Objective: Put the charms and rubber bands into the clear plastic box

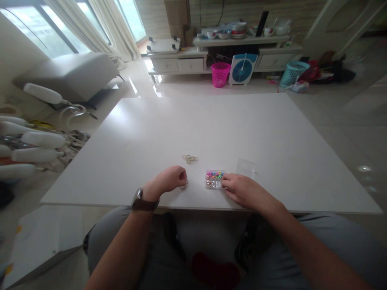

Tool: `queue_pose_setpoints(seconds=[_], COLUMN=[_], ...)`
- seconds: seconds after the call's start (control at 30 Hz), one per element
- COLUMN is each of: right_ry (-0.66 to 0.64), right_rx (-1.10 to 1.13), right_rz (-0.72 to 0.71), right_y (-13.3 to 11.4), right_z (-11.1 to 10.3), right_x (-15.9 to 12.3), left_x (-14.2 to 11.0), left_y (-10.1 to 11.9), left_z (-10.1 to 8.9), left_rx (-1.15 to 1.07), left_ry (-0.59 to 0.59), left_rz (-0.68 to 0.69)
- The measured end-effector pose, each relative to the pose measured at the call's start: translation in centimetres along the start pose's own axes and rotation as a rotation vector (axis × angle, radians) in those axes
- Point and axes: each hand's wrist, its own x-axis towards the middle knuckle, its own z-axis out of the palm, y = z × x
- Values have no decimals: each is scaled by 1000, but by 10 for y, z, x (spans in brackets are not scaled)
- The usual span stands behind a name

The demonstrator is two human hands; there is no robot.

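My left hand (169, 180) rests on the white table (211, 129) near its front edge, fingers curled round a small metal ring (184, 185). My right hand (242, 189) lies to the right, its fingertips touching the side of a small clear box (214, 179) that holds colourful beads and silver rings. A loose pile of gold and silver rings (190, 158) lies a little beyond my left hand. The box's clear lid (245, 167) sits just past my right hand. A watch is on my left wrist.
Beyond the table stand a low white cabinet (223, 56) with dishes, a pink basket (220, 74), a blue fan (242, 69) and a teal basket (293, 72). A grey sofa (69, 74) and white-handled gear (33, 141) are on the left.
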Motion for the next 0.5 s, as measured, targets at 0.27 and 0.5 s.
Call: queue_pose_setpoints(seconds=[0.27, 0.5], right_ry=[-3, -4], right_rx=[-14, -26], right_rz=[3, 6], right_y=[-1, -1], right_z=[-1, 0], right_x=[0, -1], left_x=[-1, 2], left_y=[-15, -13], left_z=[11, 11], left_rx=[55, 74], left_ry=[11, -17], left_rz=[-60, -75])
